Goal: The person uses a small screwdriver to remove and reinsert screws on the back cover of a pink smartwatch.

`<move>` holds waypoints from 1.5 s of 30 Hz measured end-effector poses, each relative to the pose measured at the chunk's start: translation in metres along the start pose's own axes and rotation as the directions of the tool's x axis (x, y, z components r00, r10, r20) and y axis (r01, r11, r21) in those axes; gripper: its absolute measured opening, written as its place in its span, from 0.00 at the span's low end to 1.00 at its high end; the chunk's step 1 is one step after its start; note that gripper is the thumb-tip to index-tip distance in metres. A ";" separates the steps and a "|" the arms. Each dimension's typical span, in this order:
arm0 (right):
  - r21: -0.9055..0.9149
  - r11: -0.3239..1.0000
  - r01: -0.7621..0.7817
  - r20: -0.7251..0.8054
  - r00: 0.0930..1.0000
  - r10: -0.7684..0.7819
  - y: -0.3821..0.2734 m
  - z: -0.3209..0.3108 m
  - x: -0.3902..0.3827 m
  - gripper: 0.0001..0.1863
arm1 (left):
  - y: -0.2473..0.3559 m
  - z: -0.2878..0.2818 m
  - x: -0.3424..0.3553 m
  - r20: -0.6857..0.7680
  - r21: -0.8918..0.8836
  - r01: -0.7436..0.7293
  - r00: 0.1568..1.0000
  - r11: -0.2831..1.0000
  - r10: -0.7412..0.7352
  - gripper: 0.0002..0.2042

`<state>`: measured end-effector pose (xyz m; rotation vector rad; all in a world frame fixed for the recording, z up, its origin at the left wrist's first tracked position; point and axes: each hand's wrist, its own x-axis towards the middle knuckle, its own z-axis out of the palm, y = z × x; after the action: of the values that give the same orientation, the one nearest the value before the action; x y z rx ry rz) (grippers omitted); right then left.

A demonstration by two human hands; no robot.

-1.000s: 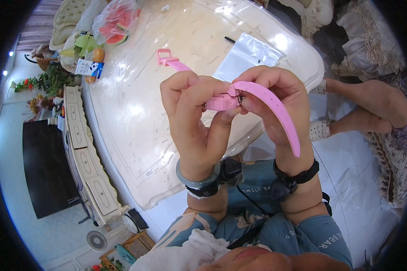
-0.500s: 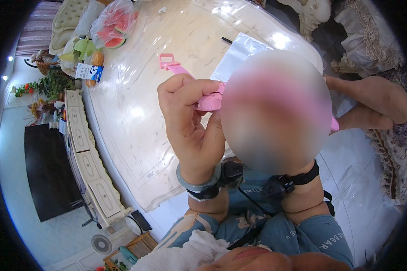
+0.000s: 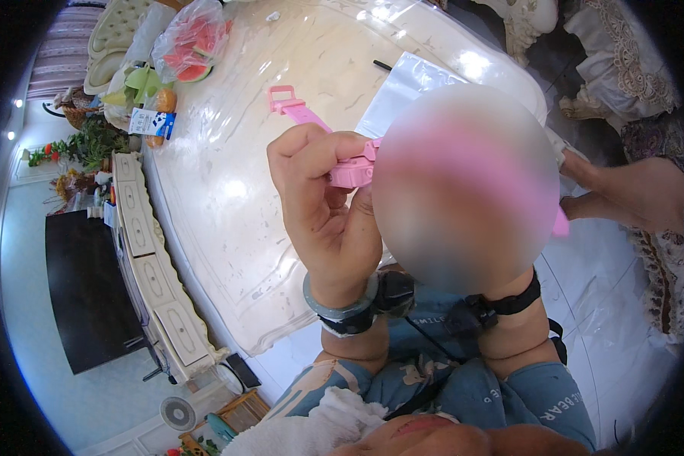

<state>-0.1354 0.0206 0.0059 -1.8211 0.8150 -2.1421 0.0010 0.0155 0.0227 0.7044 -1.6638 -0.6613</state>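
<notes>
In front of me, my left hand (image 3: 319, 205) is closed, its thumb and fingers pinching a pink wristwatch (image 3: 351, 175). The watch strap with its square buckle sticks out past the knuckles, over the table. A round blurred patch covers the area just right of the watch, with a pink band smeared inside it. My right forearm (image 3: 513, 342) rises into that patch, so my right hand and its fingers are hidden. A pink strap end (image 3: 561, 222) shows at the patch's right edge. Both wrists carry black straps with small devices.
Under the hands spreads a glossy cream table (image 3: 220, 190). A clear plastic bag (image 3: 399, 91) lies beyond the watch, bagged watermelon (image 3: 194, 45) and a blue-white carton (image 3: 152, 121) at far left. Another person's bare limb (image 3: 623, 190) reaches in from the right.
The other person's limb at the right has shifted its pose, with something pale now near its end. My left hand keeps its hold on the wristwatch; the view has shifted slightly.
</notes>
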 end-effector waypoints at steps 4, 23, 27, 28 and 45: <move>0.287 0.918 -0.273 -0.060 0.951 0.302 -0.001 0.005 -0.007 0.06 | -0.002 0.000 -0.003 -0.003 -0.007 0.068 0.998 0.998 -0.068 0.17; 0.533 0.695 -0.482 -0.019 0.815 0.580 0.008 0.013 -0.019 0.07 | -0.003 0.001 0.001 0.018 0.161 0.117 0.992 0.980 -0.122 0.13; 0.521 0.535 -0.665 0.104 0.671 0.734 0.011 0.007 -0.019 0.07 | -0.006 0.004 0.001 0.037 0.212 0.145 0.987 0.966 -0.156 0.13; 0.590 0.482 -0.648 0.101 0.651 0.752 0.011 0.008 -0.018 0.07 | -0.007 0.004 0.001 0.043 0.202 0.189 0.979 0.961 -0.201 0.13; 0.685 0.441 -0.580 0.029 0.626 0.779 0.023 0.016 -0.032 0.06 | -0.015 0.011 0.000 -0.044 -0.016 0.386 0.921 0.923 -0.386 0.19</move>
<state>-0.1178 0.0132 -0.0317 -0.6180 0.5970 -1.7709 -0.0083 0.0062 0.0097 1.0501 -1.4899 -0.9210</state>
